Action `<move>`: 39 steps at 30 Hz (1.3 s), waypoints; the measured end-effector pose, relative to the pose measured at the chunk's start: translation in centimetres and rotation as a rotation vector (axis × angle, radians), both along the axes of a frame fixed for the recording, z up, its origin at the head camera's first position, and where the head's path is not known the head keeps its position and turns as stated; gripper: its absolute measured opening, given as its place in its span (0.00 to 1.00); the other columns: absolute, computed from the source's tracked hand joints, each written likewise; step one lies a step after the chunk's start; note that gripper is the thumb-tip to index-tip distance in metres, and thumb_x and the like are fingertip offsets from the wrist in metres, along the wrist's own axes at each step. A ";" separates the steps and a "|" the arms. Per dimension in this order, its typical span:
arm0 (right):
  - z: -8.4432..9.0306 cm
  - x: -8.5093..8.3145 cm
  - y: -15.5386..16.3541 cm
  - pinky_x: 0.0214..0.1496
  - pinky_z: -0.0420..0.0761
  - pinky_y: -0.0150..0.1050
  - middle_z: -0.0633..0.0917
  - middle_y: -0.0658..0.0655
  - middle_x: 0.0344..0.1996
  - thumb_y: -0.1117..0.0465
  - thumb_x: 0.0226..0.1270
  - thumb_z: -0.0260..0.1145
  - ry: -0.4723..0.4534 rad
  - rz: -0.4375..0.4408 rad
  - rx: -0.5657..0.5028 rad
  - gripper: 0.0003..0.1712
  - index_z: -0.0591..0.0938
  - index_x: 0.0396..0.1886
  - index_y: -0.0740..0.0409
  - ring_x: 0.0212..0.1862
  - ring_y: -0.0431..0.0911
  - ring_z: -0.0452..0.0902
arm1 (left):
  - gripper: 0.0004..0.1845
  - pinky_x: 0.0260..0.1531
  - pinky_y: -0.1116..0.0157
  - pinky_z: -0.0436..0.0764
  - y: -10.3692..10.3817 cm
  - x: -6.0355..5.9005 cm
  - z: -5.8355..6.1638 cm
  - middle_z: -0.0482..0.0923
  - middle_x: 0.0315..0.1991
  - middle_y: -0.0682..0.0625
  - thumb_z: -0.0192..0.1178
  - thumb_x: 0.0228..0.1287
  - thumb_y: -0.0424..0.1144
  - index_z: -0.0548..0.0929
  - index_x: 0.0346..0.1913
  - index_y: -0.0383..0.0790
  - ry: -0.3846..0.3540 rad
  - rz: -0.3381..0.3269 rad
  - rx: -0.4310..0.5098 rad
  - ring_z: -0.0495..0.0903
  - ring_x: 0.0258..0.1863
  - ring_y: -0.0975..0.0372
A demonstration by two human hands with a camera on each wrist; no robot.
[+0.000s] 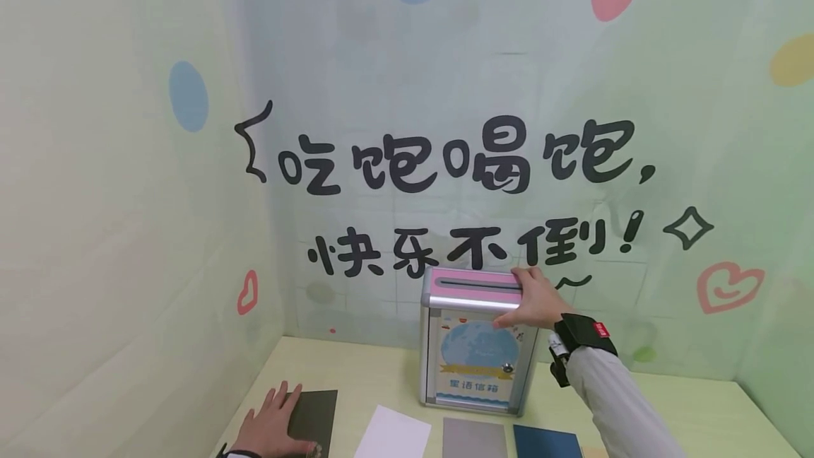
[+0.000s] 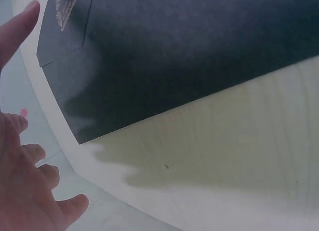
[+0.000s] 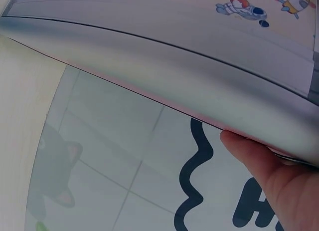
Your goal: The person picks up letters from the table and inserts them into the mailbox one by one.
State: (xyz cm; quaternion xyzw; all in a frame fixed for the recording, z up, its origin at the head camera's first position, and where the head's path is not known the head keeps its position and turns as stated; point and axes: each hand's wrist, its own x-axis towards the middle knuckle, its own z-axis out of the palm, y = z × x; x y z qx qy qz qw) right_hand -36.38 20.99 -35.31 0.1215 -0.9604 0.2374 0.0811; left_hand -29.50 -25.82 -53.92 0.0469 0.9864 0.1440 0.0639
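Note:
A silver-framed letter box [image 1: 477,355] with a pink slotted top stands upright at the back of the table. My right hand [image 1: 537,300] holds its upper right corner, fingers over the top and thumb at the front. In the right wrist view, part of that hand [image 3: 294,196] shows against the edge of the box [image 3: 164,76]. At the lower left, my left hand [image 1: 270,421] lies spread over a dark envelope [image 1: 321,412]. The left wrist view shows the envelope [image 2: 174,56] on the table beside the hand [image 2: 25,186], whose fingers look extended and apart.
In front of the box lie a white envelope [image 1: 393,435], a grey one [image 1: 473,438] and a blue one [image 1: 547,442]. The edge of a tan item [image 1: 594,452] shows at their right. Printed wall sheets [image 1: 356,316] enclose the pale table [image 1: 674,408] at the back and sides.

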 end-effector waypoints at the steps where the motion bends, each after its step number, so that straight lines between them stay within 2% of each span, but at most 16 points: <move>1: 0.0 0.0 0.0 0.43 0.73 0.51 0.67 0.66 0.49 0.38 0.25 0.76 0.000 -0.001 0.000 0.64 0.61 0.63 0.66 0.44 0.55 0.67 | 0.60 0.49 0.30 0.52 -0.1 -0.1 -0.1 0.52 0.65 0.29 0.62 0.33 0.71 0.59 0.66 0.33 -0.019 0.005 0.007 0.52 0.62 0.35; 6: 0.0 0.1 0.0 0.43 0.74 0.51 0.67 0.65 0.49 0.37 0.26 0.76 -0.003 -0.004 -0.005 0.64 0.62 0.62 0.66 0.44 0.54 0.67 | 0.59 0.47 0.31 0.54 -0.3 -0.3 -1.1 0.54 0.64 0.29 0.62 0.34 0.71 0.59 0.66 0.34 -0.087 0.026 0.007 0.54 0.61 0.35; 11: -0.1 0.1 0.0 0.43 0.74 0.50 0.67 0.64 0.48 0.38 0.26 0.76 -0.003 -0.002 -0.006 0.63 0.62 0.62 0.65 0.43 0.54 0.67 | 0.59 0.45 0.32 0.59 -0.4 0.0 -2.0 0.58 0.62 0.30 0.61 0.33 0.72 0.62 0.65 0.34 -0.072 0.033 -0.022 0.58 0.60 0.36; 16: -0.1 0.1 0.0 0.43 0.74 0.50 0.67 0.64 0.47 0.37 0.26 0.76 -0.002 -0.004 -0.004 0.63 0.62 0.62 0.65 0.43 0.54 0.67 | 0.59 0.45 0.31 0.59 -0.5 0.3 -2.6 0.59 0.63 0.31 0.60 0.33 0.74 0.62 0.65 0.34 -0.076 0.036 -0.036 0.58 0.60 0.36; 21: -0.1 0.0 0.1 0.43 0.74 0.50 0.67 0.64 0.47 0.37 0.26 0.76 -0.002 -0.010 -0.006 0.63 0.62 0.62 0.64 0.44 0.54 0.67 | 0.59 0.45 0.30 0.59 -0.5 0.2 -3.0 0.60 0.62 0.30 0.60 0.32 0.74 0.63 0.64 0.34 -0.115 0.052 -0.025 0.58 0.60 0.35; 29: -0.1 0.2 0.1 0.43 0.74 0.51 0.67 0.64 0.47 0.38 0.26 0.76 0.003 -0.001 -0.008 0.63 0.62 0.62 0.65 0.44 0.54 0.67 | 0.59 0.42 0.33 0.64 -0.7 0.2 -3.4 0.60 0.60 0.28 0.61 0.32 0.73 0.63 0.63 0.33 -0.142 0.050 -0.023 0.58 0.59 0.33; 39: -0.1 0.2 0.0 0.44 0.74 0.52 0.68 0.64 0.48 0.38 0.26 0.76 0.002 -0.003 -0.007 0.63 0.62 0.62 0.66 0.44 0.54 0.67 | 0.61 0.44 0.30 0.59 -0.3 0.4 -3.7 0.60 0.60 0.28 0.59 0.29 0.76 0.62 0.63 0.33 -0.158 0.067 -0.037 0.59 0.58 0.34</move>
